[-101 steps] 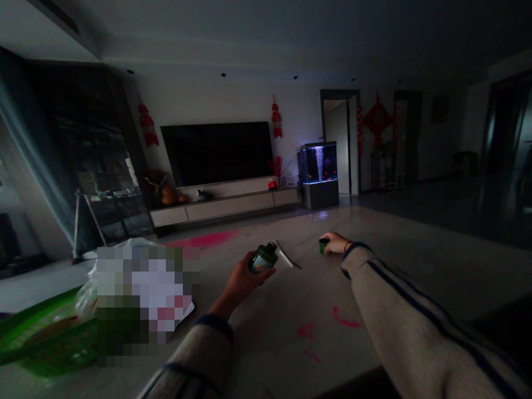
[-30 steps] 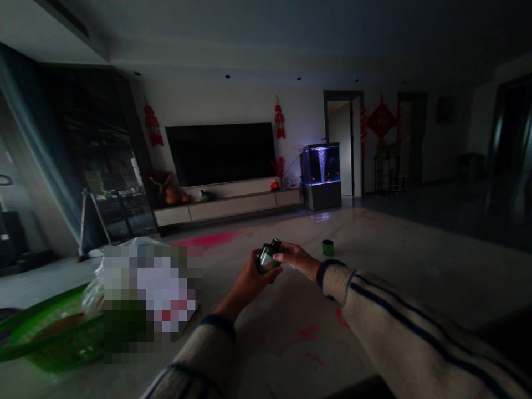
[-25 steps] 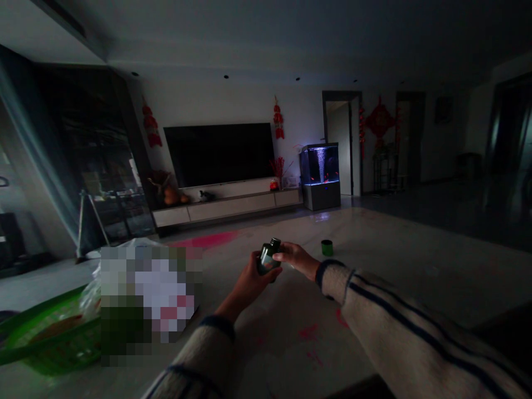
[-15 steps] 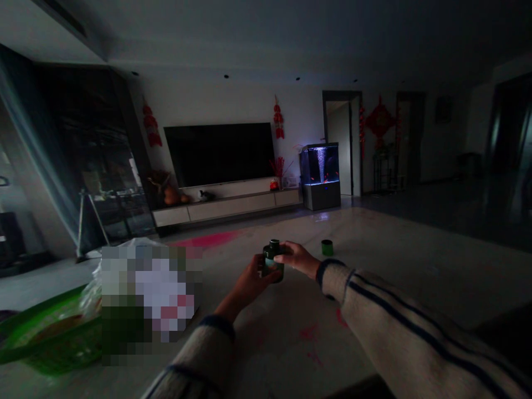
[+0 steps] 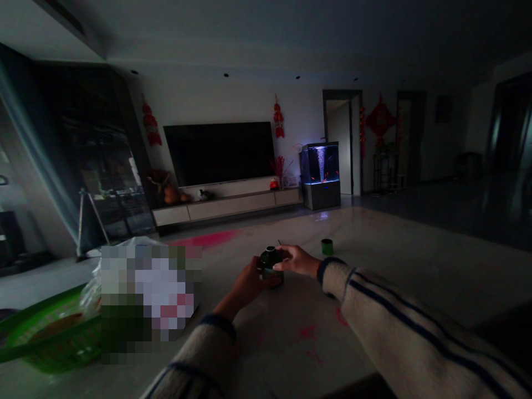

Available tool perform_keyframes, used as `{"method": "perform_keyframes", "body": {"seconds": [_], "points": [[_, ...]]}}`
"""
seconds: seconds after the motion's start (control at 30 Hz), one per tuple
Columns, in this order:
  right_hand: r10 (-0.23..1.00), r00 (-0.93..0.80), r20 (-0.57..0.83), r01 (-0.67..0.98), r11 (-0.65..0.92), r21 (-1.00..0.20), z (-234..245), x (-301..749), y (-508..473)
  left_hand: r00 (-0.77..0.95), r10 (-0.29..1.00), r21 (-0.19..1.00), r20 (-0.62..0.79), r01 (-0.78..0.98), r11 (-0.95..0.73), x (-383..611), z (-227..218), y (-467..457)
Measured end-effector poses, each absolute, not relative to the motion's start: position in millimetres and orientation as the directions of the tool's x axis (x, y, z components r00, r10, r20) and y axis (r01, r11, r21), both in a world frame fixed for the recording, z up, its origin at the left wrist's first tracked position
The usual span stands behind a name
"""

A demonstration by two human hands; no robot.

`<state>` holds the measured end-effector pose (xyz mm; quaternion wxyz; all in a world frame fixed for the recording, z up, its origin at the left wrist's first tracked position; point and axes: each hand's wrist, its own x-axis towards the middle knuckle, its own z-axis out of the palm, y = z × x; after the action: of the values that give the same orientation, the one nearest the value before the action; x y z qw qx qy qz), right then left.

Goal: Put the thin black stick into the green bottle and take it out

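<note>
A small dark green bottle [image 5: 269, 260] stands upright on the table in front of me, its round neck bare at the top. My left hand [image 5: 249, 281] is closed around the bottle's left and near side. Against its right side is my right hand [image 5: 298, 260], fingers pinched together. A small dark stopper [image 5: 280, 243] pokes up just beyond the right fingertips, mostly hidden by them. Behind the right wrist, a green cap [image 5: 327, 247] rests on the table, apart from both hands.
At left, a green plastic basket [image 5: 62, 354] and a clear plastic bag [image 5: 89, 293] sit beside a blurred-out patch. Pink marks [image 5: 308, 332] show on the pale tabletop [image 5: 399, 288]. Farther back are a television [image 5: 220, 154] and a lit fish tank [image 5: 320, 165].
The dark stopper has come off the bottle's neck and is now at my right fingertips. The bottle's neck has dropped slightly lower. My left hand keeps its hold.
</note>
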<state>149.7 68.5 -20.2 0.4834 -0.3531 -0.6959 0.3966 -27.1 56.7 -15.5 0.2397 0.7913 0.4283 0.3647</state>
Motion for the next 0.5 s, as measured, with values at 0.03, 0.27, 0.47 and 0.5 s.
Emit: {"method": "perform_keyframes", "body": {"seconds": [0.03, 0.27, 0.47, 0.5], "points": [[0.876, -0.281, 0.392, 0.123, 0.438, -0.891, -20.9, 149.9, 69.1, 0.365, 0.857, 0.690, 0.364, 0.513, -0.511, -27.2, -16.4, 57.1], [0.873, -0.308, 0.379, 0.119, 0.431, -0.895, -22.1, 149.1, 67.5, 0.351, 0.870, 0.661, 0.347, 0.567, -0.492, -29.3, -19.5, 59.6], [0.893, -0.292, 0.343, 0.054, 0.374, -0.926, -21.2, 144.7, 65.1, 0.314, 0.874, 0.651, 0.370, 0.584, -0.485, -28.3, -19.0, 57.9], [0.897, -0.278, 0.343, 0.047, 0.369, -0.928, -22.0, 144.1, 66.0, 0.312, 0.875, 0.647, 0.369, 0.589, -0.483, -28.1, -18.9, 57.5]]}}
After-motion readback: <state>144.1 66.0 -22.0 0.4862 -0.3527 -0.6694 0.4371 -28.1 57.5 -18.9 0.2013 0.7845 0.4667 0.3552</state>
